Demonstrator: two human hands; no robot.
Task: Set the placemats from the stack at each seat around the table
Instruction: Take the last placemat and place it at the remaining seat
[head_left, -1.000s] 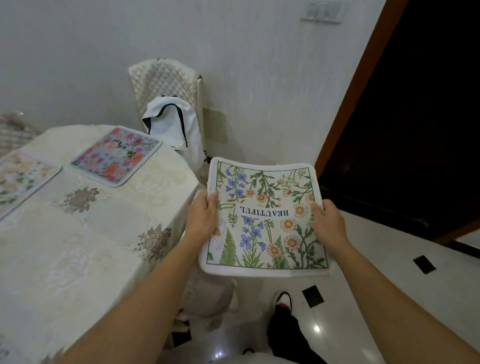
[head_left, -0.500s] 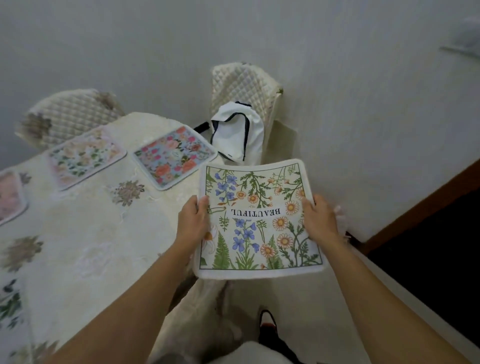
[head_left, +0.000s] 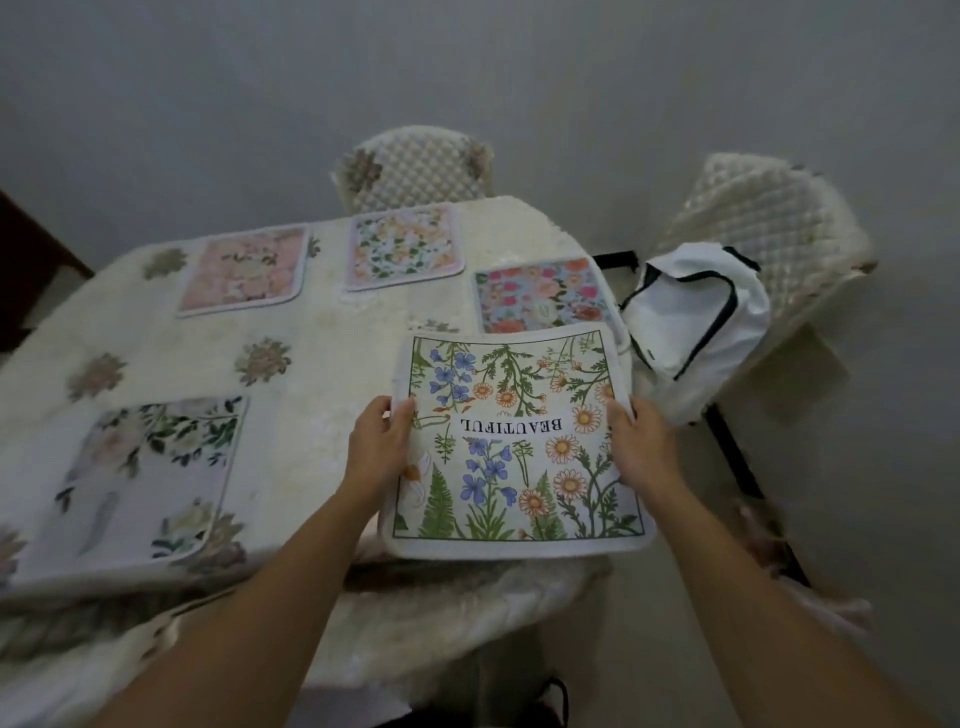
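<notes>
Over table's (head_left: 322, 364) near-right corner, left hand (head_left: 376, 447), right hand (head_left: 641, 447) pinching placemat's (head_left: 511, 441) side edges

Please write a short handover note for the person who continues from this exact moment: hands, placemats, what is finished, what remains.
Left hand and right hand each grip a side edge of the BEAUTIFUL placemat, held over the table's near right corner, not yet laid.
Done: four mats lie flat: pink mat, orange-green mat, blue-red mat, pale leafy mat.
Left: lay this mat down at its seat. No stack is in view.
</notes>
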